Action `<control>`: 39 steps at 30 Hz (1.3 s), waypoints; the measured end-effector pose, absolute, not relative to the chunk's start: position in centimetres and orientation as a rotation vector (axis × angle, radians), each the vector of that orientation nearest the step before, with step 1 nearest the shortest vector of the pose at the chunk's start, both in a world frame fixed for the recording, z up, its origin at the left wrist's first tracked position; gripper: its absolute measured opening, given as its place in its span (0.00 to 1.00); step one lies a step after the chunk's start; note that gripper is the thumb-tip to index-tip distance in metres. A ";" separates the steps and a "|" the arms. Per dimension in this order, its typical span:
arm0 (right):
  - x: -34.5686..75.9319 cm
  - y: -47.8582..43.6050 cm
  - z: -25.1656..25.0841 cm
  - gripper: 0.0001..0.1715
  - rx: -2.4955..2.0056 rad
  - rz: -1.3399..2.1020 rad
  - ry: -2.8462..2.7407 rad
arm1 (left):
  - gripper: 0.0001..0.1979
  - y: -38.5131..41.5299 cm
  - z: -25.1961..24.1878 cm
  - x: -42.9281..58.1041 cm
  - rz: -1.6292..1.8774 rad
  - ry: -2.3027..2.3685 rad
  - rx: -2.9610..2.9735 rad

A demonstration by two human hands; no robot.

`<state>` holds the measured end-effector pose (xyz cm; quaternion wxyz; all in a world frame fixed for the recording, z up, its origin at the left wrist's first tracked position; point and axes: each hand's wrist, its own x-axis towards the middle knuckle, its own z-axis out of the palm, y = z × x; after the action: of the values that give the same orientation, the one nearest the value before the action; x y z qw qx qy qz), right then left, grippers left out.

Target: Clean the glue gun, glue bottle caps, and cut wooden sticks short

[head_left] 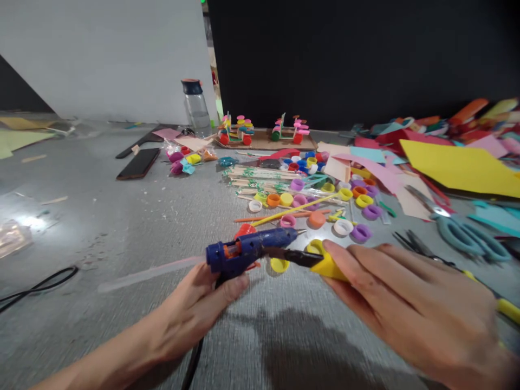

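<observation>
Blue glue gun (260, 245) in the left hand (213, 298), yellow-handled tool (330, 266) in the right hand (410, 295)

At the centre of the frame, the left hand is closed around the lower part of the glue gun, whose metal tip points to the right. A translucent glue stick (150, 275) comes out from its rear side, toward the left. The right hand, at the lower right, is also closed, with its fingers pressed on the yellow handle. The dark end of this tool meets the body of the glue gun in the picture; whether they really touch, I cannot tell.

Near the top, left of centre, stands a clear bottle (197, 111) with a dark lid and some clear liquid in its lower part. Below it, clear plastic wrapping (166, 146) lies beside small purple, yellow and blue pieces. Many coloured caps (286, 199) are spread over the middle of the desk (122, 233).

The trigger of the glue gun is hidden by the hand. The far end of the yellow-handled tool is covered by the right hand, so its kind is not clear. Shiny plastic (14, 238) is cut off by the left edge, and both forearms leave the frame.
</observation>
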<state>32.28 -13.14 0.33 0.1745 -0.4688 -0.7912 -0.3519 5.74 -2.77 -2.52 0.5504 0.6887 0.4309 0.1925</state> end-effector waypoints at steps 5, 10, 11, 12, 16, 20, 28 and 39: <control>32.8 -13.3 0.3 0.15 -1.451 -1.094 -2.168 | 0.18 -3.1 -1.8 6.2 0.470 1.024 1.497; 32.1 -12.9 -0.2 0.17 -1.349 -1.067 -2.172 | 0.18 -3.1 -2.0 6.1 0.394 1.041 1.483; 31.9 -12.8 -0.3 0.18 -1.331 -1.069 -2.166 | 0.18 -3.0 -2.0 6.1 0.375 1.039 1.492; 31.7 -12.7 -0.3 0.19 -1.315 -1.070 -2.161 | 0.19 -2.9 -2.0 6.0 0.358 1.033 1.502; 31.3 -12.6 -0.4 0.21 -1.290 -1.028 -2.158 | 0.21 -2.8 -2.2 5.7 0.263 1.016 1.482; 31.4 -12.6 -0.6 0.21 -1.280 -0.932 -2.146 | 0.20 -2.9 -2.2 5.5 0.259 0.993 1.468; 32.1 -12.9 -0.3 0.20 -1.334 -1.075 -2.142 | 0.19 -2.8 -2.6 5.3 0.297 0.933 1.425; 31.0 -12.7 -0.7 0.17 -1.303 -0.724 -2.188 | 0.17 -3.1 -2.4 5.8 0.299 0.939 1.464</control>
<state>30.98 -12.66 -0.74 0.2444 -0.4771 -0.8014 -0.2652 5.82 -3.10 -2.43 0.6353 0.6407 0.4108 0.1309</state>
